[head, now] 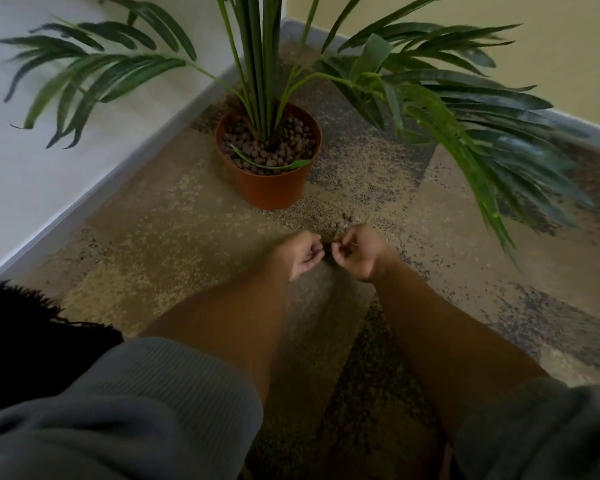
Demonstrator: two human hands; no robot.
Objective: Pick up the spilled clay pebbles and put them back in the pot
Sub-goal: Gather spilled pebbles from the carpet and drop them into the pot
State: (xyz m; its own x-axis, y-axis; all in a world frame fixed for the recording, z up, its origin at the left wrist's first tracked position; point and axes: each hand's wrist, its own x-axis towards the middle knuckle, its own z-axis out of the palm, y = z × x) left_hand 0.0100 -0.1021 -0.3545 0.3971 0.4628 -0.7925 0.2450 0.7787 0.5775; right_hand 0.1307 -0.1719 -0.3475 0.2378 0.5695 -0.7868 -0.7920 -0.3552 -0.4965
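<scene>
An orange-brown pot (pixel 274 188) with a palm-like plant stands on the carpet, filled with brown clay pebbles (pixel 291 140). A small heap of spilled pebbles (pixel 343 220) lies on the carpet just in front of the pot. My left hand (pixel 303 252) is cupped, palm up, right below that heap. My right hand (pixel 355 249) is beside it, fingers curled around a few pebbles. The two hands nearly touch at the fingertips. What lies inside the left palm is hidden by its fingers.
Long green fronds (pixel 482 140) spread out over the carpet to the right and left of the pot. A white wall with a skirting board (pixel 84 199) runs along the left; a yellow wall (pixel 499 29) closes the corner behind.
</scene>
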